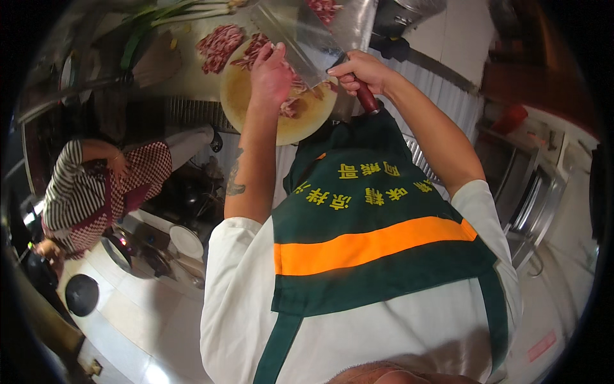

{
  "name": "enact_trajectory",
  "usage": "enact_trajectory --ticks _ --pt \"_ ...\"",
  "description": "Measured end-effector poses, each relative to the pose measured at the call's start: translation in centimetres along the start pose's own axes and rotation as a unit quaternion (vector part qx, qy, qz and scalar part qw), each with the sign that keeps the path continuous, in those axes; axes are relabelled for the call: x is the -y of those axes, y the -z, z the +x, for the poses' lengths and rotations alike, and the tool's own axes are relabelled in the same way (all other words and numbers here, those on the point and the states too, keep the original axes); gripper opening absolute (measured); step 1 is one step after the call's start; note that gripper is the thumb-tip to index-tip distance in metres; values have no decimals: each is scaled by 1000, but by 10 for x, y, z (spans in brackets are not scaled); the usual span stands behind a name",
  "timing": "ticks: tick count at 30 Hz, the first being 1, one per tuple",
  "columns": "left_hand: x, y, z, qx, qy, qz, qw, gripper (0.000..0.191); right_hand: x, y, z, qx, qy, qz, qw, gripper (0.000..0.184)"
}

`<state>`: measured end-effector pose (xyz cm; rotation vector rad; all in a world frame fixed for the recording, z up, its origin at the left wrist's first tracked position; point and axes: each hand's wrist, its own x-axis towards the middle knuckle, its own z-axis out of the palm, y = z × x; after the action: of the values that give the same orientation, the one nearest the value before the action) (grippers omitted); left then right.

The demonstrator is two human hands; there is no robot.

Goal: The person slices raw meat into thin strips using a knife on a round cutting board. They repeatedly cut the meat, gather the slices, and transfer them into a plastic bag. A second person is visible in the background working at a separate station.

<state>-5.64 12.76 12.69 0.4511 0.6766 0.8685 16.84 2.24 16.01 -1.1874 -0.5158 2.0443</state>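
Note:
My right hand (362, 72) grips the dark red handle of a cleaver (309, 60). Its broad steel blade is tilted over a round yellowish chopping board (307, 129). Beside the blade, my left hand (273, 72) is over the board with fingers bent; whether they pinch anything is hidden. Sliced raw meat (252, 50) lies just past the left fingers, partly covered by them. A smaller piece of meat (289, 108) rests on the near part of the board. Left of the board, a heap of sliced meat (220, 48) sits on the steel counter (196, 89).
Green onions (192, 14) lie at the counter's far left. A metal tray (363, 21) beyond the cleaver holds more meat (325, 9). At left stands a person in a checkered apron (148, 165), near a wok (117, 247) and a white plate (186, 241).

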Motion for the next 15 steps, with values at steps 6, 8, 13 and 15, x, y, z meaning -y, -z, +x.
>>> enact_trajectory --ticks 6,8,13,15 --pt "-4 13 -1 46 -52 29 997 17 -26 40 -53 -75 79 46 993 35" --pt "-2 15 2 57 -95 57 992 21 -36 66 -97 -97 98 55 989 31" --pt "35 45 -40 -235 -17 282 930 22 -92 122 -244 -187 132 115 967 32" --pt "68 54 -65 -206 154 165 952 22 -124 136 -310 -275 144 138 941 30"
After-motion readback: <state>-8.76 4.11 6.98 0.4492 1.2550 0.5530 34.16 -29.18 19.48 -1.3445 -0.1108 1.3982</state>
